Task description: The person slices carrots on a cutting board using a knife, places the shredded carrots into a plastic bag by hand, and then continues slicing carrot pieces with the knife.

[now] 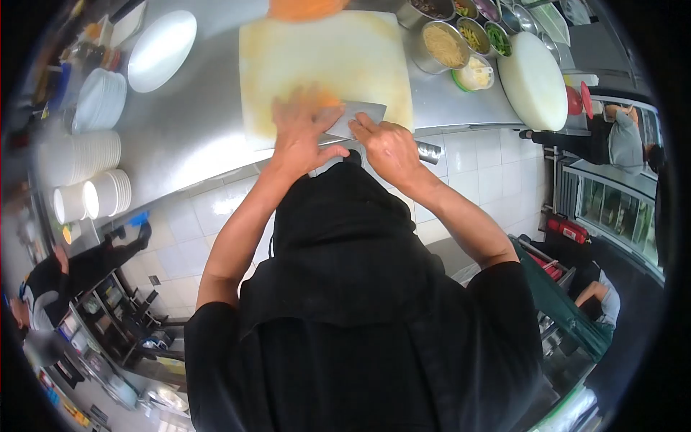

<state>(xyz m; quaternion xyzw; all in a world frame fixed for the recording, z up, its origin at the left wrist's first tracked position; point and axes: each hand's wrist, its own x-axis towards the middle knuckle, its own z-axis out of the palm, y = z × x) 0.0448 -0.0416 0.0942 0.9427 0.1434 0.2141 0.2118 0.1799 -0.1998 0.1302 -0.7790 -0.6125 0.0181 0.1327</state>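
Observation:
My left hand (301, 129) lies palm down near the front edge of a pale cutting board (324, 61), its fingers spread and slightly blurred. Under and beside its fingertips shows a patch of orange food (327, 99), kind unclear from the blur. My right hand (389, 151) grips a cleaver (366, 111), its wide blade reaching left toward my left hand. The cleaver's handle end (429, 152) sticks out to the right past my fist. At the board's far edge lies a larger blurred orange mass (306, 7).
Right of the board stand a metal pot of pale shreds (443, 46), small metal containers of cut vegetables (498, 39) and a thick round white board (533, 81). On the left are an oval white plate (163, 52), stacked dishes (99, 99) and bowls (108, 193). Other people stand at both sides.

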